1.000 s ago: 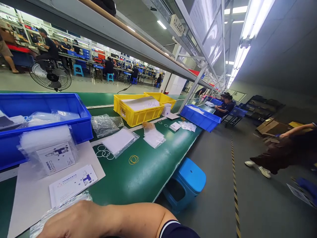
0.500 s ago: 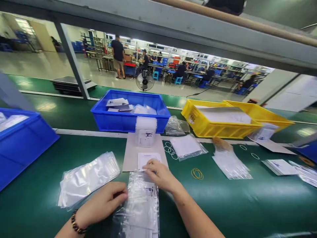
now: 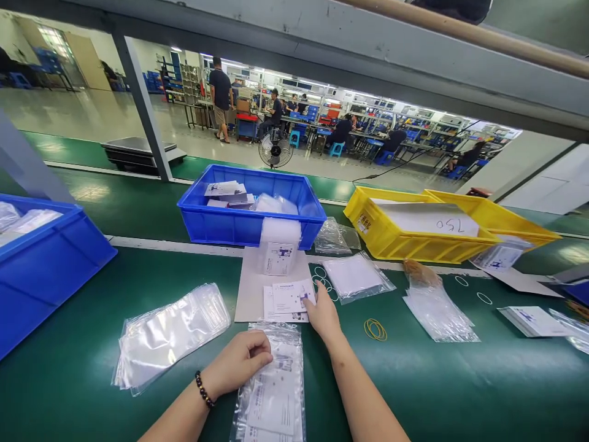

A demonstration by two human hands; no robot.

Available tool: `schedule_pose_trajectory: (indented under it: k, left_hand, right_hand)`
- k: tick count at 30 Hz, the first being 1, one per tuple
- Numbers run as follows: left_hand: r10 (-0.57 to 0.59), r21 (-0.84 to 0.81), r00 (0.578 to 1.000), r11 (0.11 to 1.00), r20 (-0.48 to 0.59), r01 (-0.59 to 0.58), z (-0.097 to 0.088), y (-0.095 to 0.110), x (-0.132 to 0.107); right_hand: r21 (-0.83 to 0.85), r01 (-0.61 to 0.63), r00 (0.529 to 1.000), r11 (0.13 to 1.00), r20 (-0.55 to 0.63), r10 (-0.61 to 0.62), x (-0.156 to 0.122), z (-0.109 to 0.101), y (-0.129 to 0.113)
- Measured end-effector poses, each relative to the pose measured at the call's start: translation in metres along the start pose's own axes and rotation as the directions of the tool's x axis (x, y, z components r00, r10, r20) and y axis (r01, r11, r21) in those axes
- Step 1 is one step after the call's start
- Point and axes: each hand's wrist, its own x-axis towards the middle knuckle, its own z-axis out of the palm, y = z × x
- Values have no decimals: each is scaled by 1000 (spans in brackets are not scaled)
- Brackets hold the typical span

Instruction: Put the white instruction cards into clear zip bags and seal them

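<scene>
My right hand (image 3: 324,314) pinches the right edge of a white printed leaflet (image 3: 289,296), tilted over a similar sheet on a grey cardboard piece (image 3: 248,288). My left hand (image 3: 243,362) has its fingers curled over the left side of a stack of clear plastic bags (image 3: 276,399) with printed leaflets inside. What its fingertips hold, if anything, is hidden. A stack of printed cards with bubble wrap (image 3: 280,245) stands at the back of the cardboard. To the left lies a fanned pile of clear bags (image 3: 172,334).
Blue bins (image 3: 251,230) (image 3: 50,270) and yellow bins (image 3: 414,245) stand along the back and left. Rubber bands (image 3: 375,329), white rings (image 3: 324,282), a bagged white stack (image 3: 356,276), more bags (image 3: 439,310) and cards (image 3: 534,321) lie rightward. A metal beam (image 3: 294,37) crosses above.
My right hand has moved right and now holds a leaflet angled over the cardboard. My left hand has shifted right, over the bag stack. The camera view has shifted slightly.
</scene>
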Motion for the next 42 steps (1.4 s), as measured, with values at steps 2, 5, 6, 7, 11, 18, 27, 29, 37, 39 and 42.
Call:
schedule_pose_trajectory:
  k: [2,5,6,7,11,18,27,29,37,39,42]
  left_hand:
    - [7,40,1000,999,11,-8,0,-1,0]
    - [18,52,999,998,30,-19,-2,1,-1]
    - [22,39,999,999,31,-24,-3,1,-1]
    - [22,20,999,1000,26,-22,-3,1,-1]
    - [-3,-49,1000,999,4,4,-5,-1,-2]
    - [43,-150,995,987,-89,-56,1,0,-1]
    - [-276,-618,948,776,-157,124,9,-4,3]
    - [-316,-628,938,761,-140,162,9,-2,2]
    - [-265,-470,939,872,-218,137,4,0,1]
    - [-254,-401,944,903,-209,154,4,-3,-2]
    - [-247,-279,938,944,-242,176,1,-15,-4]
  right_hand:
    - [230,-16,998,973,-62,31,3,0,3]
    - [428,-6,1000,904,-4,9,-2,-2,0]
    - [503,-6,998,864,51,-23,-5,-3,-2]
    - [571,-12,991,821,114,-65,-9,-4,-5]
    - [661,-40,940,749,280,-197,-20,-12,-15]
    - [475,117,718,872,566,-404,-30,-10,-19]
    - [398,-19,651,917,701,-291,-45,-1,-17]
    - [433,-48,692,900,664,-283,-48,0,-18]
    - [375,-70,750,924,631,-199,-51,6,-24]
    - [381,-66,782,922,594,-190,-53,7,-25]
    - [371,-87,807,925,570,-153,-55,8,-25]
